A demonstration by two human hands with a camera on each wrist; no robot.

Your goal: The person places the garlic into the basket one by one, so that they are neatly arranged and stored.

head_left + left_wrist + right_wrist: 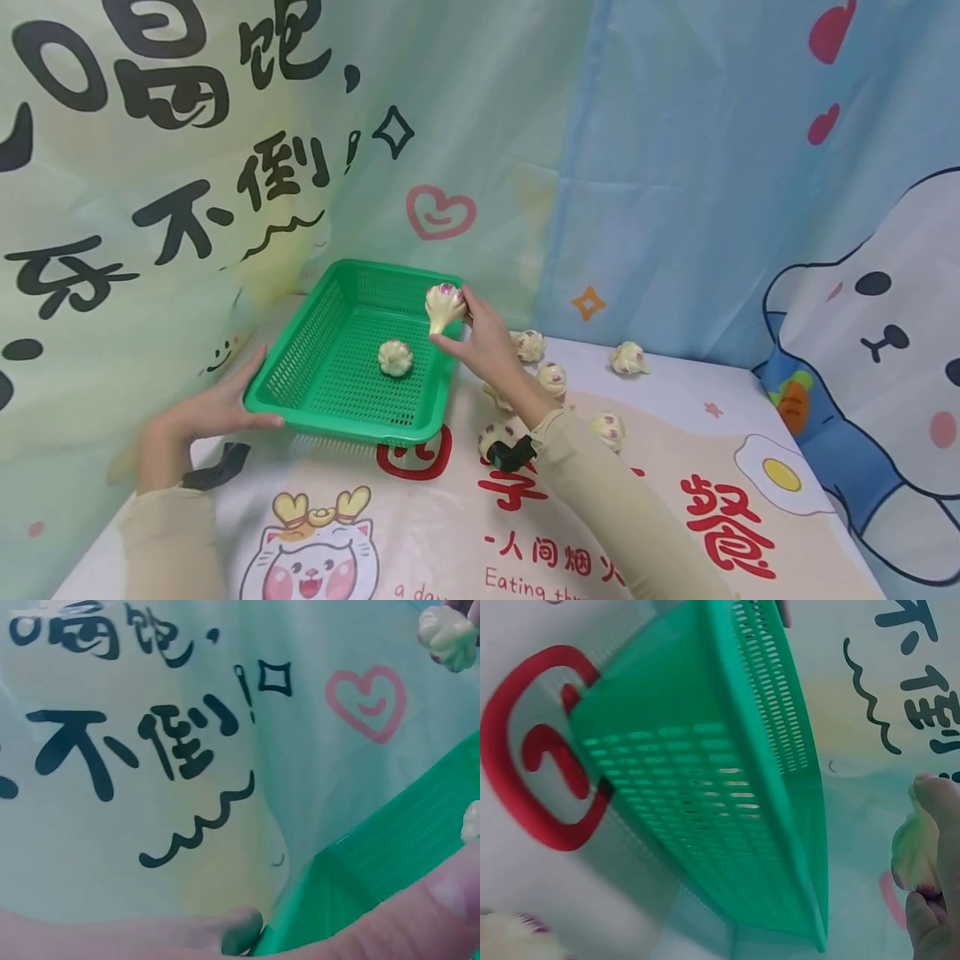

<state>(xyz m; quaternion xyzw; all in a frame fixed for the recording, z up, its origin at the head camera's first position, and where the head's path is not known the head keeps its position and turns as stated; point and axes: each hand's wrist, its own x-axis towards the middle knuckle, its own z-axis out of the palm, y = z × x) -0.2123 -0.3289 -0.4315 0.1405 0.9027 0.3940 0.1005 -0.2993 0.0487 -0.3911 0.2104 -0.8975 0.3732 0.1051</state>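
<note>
A green plastic basket [322,367] with perforated walls is at the left of the table, with one garlic bulb [395,358] inside. My left hand [213,408] holds the basket by its near left corner, the thumb along the front rim and the fingers at the left side. Over the basket's right rim, my right hand [487,343] pinches another garlic bulb [446,303] between thumb and fingers, its stem pointing down. In the right wrist view this held bulb [916,851] shows beside the basket's wall [682,772].
Several garlic bulbs lie to the right of the basket, partly hidden by my right forearm, among them one bulb [609,430] and a farther bulb [628,358] near the back edge. A printed cloth [420,533] covers the table. Printed curtains [660,167] hang behind and at left.
</note>
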